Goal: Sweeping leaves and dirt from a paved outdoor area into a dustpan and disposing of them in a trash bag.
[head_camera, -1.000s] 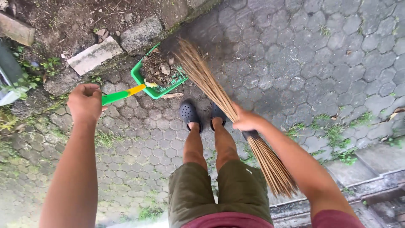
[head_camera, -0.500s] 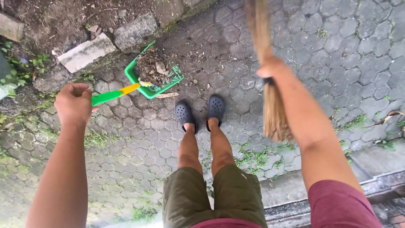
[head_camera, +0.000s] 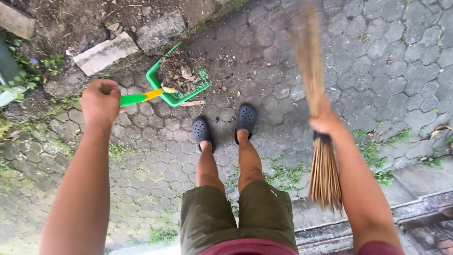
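Overhead, stiff straw broom (head_camera: 315, 85), plastic dustpan (head_camera: 177, 78).

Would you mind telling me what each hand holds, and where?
The left hand grips the green dustpan by its handle end; the right hand grips the stick broom mid-bundle.

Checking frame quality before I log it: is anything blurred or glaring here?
Head view: the stick broom is motion-blurred above the right hand; the green dustpan, left hand and paving look sharp; light is flat, without glare.
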